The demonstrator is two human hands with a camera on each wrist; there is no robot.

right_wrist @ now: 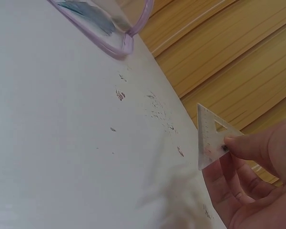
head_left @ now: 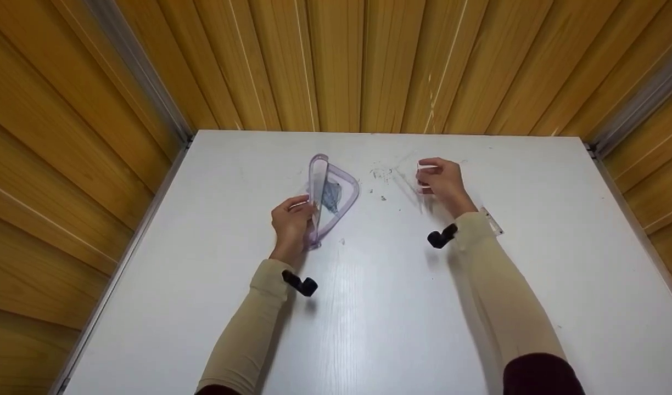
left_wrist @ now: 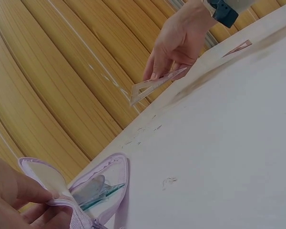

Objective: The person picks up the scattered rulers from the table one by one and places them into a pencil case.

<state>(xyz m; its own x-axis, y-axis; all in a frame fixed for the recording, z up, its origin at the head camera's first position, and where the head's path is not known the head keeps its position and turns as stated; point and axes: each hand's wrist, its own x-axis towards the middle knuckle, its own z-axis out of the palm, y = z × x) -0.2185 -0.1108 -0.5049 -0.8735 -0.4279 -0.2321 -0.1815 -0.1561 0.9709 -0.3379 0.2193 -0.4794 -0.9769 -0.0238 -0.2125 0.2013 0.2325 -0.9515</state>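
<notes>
**Pouch in the left hand, set square in the right**

We see our left hand (head_left: 292, 222) gripping the rim of a clear, lilac-edged plastic zip pouch (head_left: 331, 196), held open on the white surface (head_left: 369, 307) left of centre. Our right hand (head_left: 443, 184), farther right, pinches a small transparent triangular set square (right_wrist: 212, 138) just above the surface, well apart from the pouch.

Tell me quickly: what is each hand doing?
Left hand: holds the pouch open.
Right hand: pinches a set square.
</notes>
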